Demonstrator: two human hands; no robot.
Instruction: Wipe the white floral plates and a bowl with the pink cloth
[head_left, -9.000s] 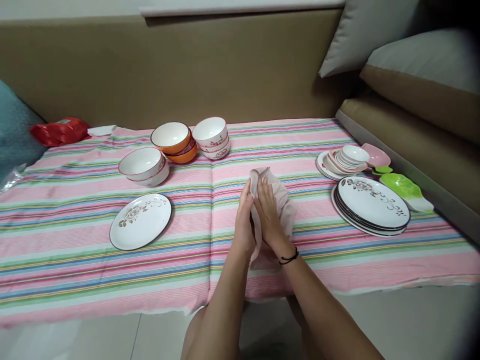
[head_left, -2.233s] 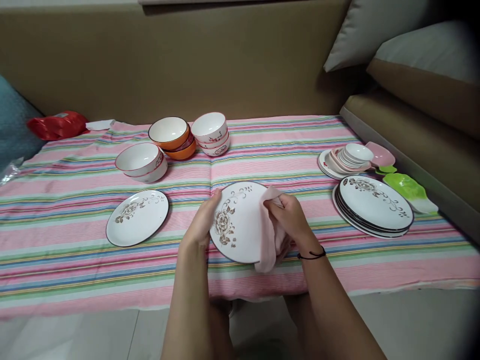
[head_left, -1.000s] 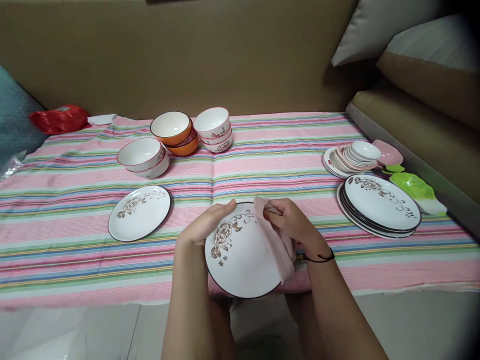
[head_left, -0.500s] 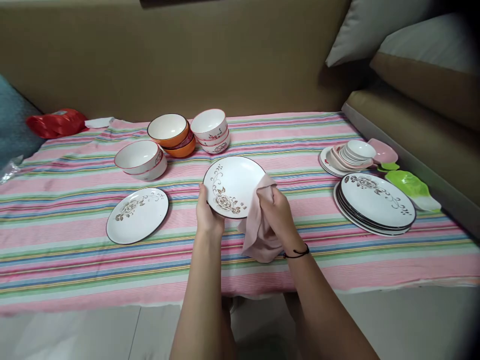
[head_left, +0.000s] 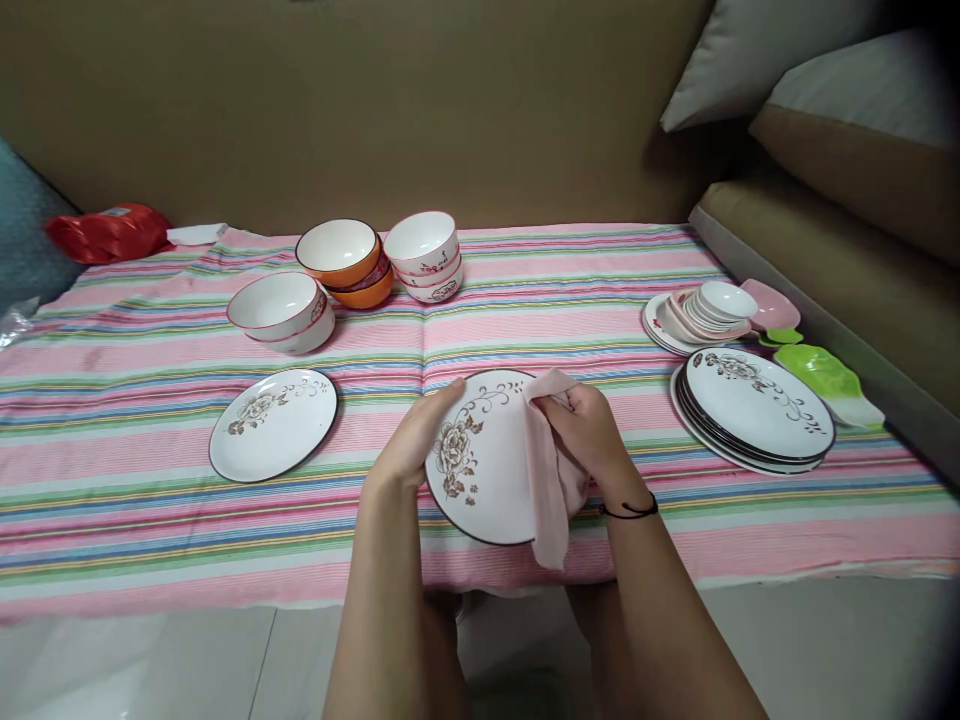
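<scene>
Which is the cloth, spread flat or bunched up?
Bunched up: the cloth is gathered in the right hand, draped over part of the plate.

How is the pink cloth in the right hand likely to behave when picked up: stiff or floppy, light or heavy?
The pink cloth would probably flop rather than stay stiff, since it drapes over the held plate with its lower end hanging. It is likely light for its size, as it looks thin and bunches in the right hand.
</scene>
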